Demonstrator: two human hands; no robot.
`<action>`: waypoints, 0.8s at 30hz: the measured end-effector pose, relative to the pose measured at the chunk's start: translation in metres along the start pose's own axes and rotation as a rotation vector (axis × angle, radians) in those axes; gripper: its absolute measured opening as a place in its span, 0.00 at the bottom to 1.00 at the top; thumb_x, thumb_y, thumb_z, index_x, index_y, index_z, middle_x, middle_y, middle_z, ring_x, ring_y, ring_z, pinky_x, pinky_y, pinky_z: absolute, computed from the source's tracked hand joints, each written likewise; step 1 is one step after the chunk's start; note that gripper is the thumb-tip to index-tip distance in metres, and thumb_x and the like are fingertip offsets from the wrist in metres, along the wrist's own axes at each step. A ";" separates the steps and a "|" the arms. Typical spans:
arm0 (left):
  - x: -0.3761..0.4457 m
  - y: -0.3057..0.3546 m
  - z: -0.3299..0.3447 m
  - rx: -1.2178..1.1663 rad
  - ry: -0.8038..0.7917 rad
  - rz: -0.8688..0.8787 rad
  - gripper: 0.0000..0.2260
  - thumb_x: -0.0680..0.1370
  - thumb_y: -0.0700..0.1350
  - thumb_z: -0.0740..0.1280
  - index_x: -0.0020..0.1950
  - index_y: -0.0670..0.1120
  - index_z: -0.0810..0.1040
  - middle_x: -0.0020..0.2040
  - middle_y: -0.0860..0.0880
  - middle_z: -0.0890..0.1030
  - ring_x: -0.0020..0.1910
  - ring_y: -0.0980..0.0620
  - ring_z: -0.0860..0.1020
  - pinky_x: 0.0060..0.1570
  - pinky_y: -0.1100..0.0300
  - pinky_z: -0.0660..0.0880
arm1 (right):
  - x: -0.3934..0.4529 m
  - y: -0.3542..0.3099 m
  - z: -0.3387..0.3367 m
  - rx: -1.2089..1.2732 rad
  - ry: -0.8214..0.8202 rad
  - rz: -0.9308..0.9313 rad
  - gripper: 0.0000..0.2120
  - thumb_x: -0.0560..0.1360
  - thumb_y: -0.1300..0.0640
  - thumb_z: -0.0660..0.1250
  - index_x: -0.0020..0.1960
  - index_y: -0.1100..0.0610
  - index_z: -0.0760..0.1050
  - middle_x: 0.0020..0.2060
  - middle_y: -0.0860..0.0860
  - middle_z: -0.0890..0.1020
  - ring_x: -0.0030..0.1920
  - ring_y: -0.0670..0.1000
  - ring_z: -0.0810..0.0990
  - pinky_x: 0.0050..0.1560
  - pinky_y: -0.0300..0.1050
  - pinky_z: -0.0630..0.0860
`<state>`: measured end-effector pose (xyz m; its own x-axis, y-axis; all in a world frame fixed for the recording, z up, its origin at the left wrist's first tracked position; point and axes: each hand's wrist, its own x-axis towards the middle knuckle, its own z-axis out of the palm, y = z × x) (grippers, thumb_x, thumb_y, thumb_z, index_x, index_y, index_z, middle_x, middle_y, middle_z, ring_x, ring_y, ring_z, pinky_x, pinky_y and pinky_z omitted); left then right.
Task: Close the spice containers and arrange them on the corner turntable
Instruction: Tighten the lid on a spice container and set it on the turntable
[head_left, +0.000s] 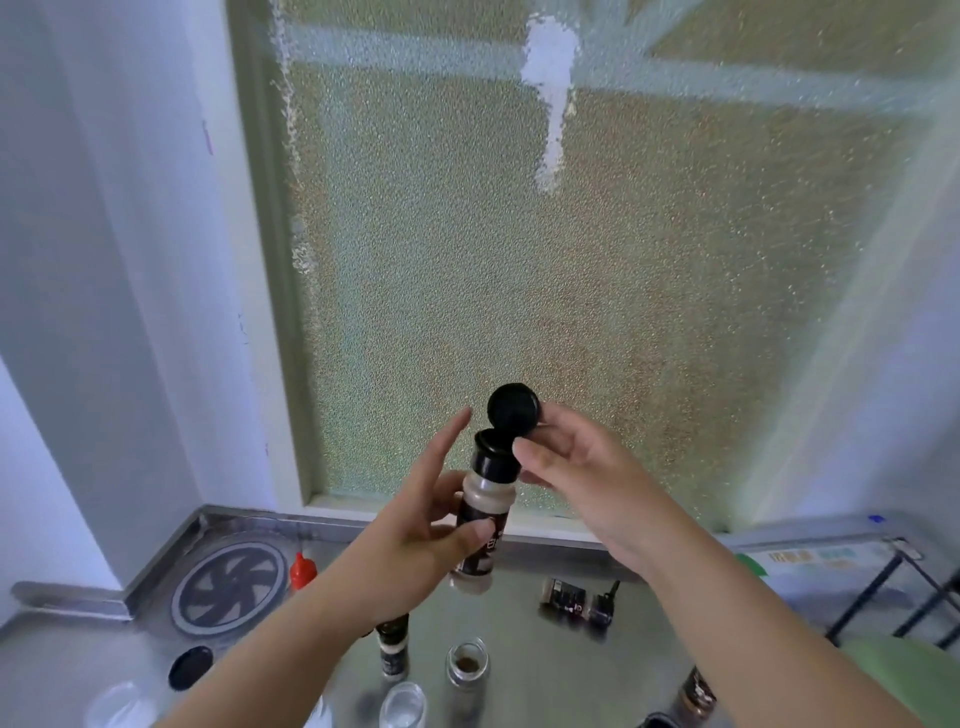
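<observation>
I held the spice bottle (485, 512) raised mid-frame, left hand (415, 540) wrapped round it for steadiness, while my right hand (582, 467) pinched its flip cap (514, 408) (open, at twelve o'clock) to press shut; the turntable (231, 582) waited at eight o'clock.

Steel counter (524, 649) carries an open jar (467, 662), a toppled bottle (575, 601), a black lid (190, 667).

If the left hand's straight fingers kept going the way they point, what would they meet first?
Probably the open black flip cap of the spice bottle that the left hand holds; beyond it, the frosted window. Depth is unclear.
</observation>
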<state>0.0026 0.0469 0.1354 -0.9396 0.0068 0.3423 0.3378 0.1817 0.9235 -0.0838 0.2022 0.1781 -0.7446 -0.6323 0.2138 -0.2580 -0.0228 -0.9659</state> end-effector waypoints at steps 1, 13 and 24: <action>0.000 0.002 0.001 0.018 0.003 0.019 0.33 0.72 0.39 0.64 0.66 0.71 0.57 0.54 0.43 0.78 0.52 0.49 0.77 0.55 0.58 0.74 | 0.000 0.001 0.001 -0.002 -0.004 0.003 0.14 0.70 0.53 0.68 0.56 0.49 0.76 0.50 0.51 0.84 0.54 0.49 0.80 0.61 0.48 0.74; 0.002 0.004 0.003 -0.020 0.119 -0.039 0.24 0.69 0.41 0.67 0.60 0.56 0.63 0.47 0.52 0.83 0.45 0.56 0.79 0.46 0.60 0.77 | -0.007 0.010 -0.001 -0.477 0.062 -0.357 0.18 0.77 0.42 0.56 0.59 0.49 0.75 0.54 0.41 0.79 0.56 0.39 0.76 0.57 0.31 0.70; 0.005 -0.006 0.006 0.029 0.102 -0.111 0.21 0.70 0.38 0.68 0.58 0.57 0.70 0.50 0.58 0.84 0.51 0.59 0.79 0.56 0.58 0.74 | -0.005 0.003 -0.017 -0.973 -0.056 -0.508 0.22 0.76 0.44 0.57 0.59 0.58 0.77 0.55 0.51 0.81 0.54 0.44 0.75 0.58 0.32 0.67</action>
<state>-0.0039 0.0517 0.1306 -0.9599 -0.1147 0.2556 0.2290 0.2045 0.9517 -0.0919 0.2187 0.1763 -0.3914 -0.7571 0.5231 -0.9201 0.3143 -0.2337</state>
